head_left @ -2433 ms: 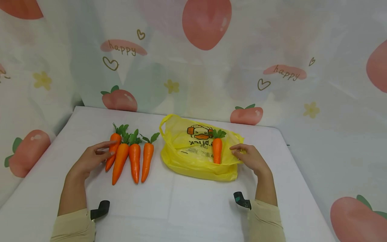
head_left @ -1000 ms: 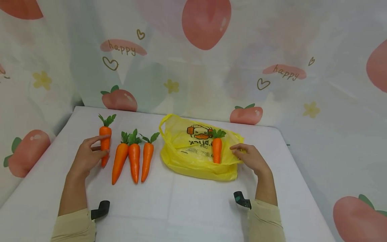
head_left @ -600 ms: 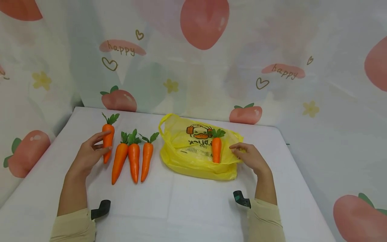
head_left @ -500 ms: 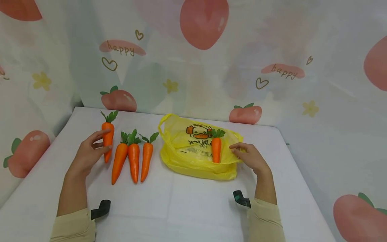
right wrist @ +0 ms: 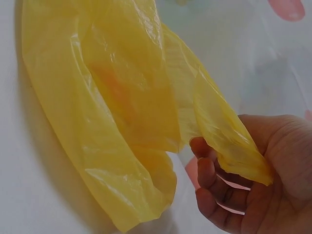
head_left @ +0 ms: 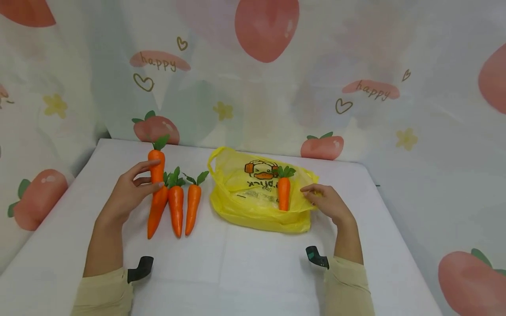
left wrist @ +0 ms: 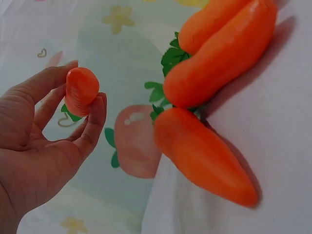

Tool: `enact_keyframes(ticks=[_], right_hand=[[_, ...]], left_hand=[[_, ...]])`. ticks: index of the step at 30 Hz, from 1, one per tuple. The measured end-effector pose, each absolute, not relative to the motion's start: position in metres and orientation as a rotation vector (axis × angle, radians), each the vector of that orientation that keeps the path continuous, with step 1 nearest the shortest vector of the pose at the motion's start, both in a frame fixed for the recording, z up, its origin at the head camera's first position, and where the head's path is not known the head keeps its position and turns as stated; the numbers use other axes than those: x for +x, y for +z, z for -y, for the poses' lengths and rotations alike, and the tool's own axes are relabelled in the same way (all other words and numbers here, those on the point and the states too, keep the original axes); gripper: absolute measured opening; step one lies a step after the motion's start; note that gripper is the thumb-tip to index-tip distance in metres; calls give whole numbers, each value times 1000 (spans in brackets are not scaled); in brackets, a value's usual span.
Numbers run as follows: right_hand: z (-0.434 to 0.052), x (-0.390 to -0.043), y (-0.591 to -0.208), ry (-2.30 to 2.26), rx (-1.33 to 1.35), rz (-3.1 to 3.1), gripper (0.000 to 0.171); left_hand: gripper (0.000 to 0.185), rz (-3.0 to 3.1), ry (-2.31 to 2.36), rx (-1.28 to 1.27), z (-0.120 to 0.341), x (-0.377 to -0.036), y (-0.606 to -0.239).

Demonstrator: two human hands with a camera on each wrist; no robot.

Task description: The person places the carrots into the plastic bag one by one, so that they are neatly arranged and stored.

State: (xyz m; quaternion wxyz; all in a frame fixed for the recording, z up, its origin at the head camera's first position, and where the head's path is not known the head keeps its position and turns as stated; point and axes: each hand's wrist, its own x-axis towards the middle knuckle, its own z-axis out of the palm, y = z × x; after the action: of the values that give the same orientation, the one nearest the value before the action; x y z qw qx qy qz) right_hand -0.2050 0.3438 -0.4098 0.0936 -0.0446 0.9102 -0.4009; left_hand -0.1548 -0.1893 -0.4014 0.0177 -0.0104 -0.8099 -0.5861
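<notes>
My left hand (head_left: 132, 188) pinches an orange carrot (head_left: 156, 155) with green leaves between thumb and fingers. The left wrist view shows this carrot (left wrist: 82, 90) end-on, off the table. Below and right of it, three more carrots lie side by side: a left one (head_left: 155, 217), a middle one (head_left: 177, 213) and a right one (head_left: 193, 208). A yellow plastic bag (head_left: 237, 215) with a printed duck lies right of them. One carrot (head_left: 283, 193) rests at its mouth, lower end hidden inside. My right hand (head_left: 326, 202) holds the bag's right edge, fingers curled around the film (right wrist: 234, 146).
A white cloth covers the table (head_left: 237, 272). Behind it hangs a curtain (head_left: 276, 96) with printed fruit and the word happy. Black wrist mounts (head_left: 141, 269) stick out from both sleeves.
My left hand has drawn one carrot left out of the row, then raised it and moved it back right, above the leftmost lying carrot. The right hand and bag stay nearly still.
</notes>
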Motion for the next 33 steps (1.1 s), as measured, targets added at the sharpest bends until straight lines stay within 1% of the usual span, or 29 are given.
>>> enact_keyframes(ticks=[4,11,23,33], right_hand=[[-344,-206,-410,-1195,-128,-2689,31],[-345,-208,-410,-1190,-115,-2688,32],[-347,-208,-411,-1194,-111,-2687,32],[-347,-206,-409,-1201,-101,-2686,32]], left_hand=[[63,2547,-1799,-56,181,-159,-388],[60,2546,-1799,-114,167,-162,-372],[59,2512,-1902,-154,135,-164,-359],[57,2499,-1950,-246,113,-169,-353]])
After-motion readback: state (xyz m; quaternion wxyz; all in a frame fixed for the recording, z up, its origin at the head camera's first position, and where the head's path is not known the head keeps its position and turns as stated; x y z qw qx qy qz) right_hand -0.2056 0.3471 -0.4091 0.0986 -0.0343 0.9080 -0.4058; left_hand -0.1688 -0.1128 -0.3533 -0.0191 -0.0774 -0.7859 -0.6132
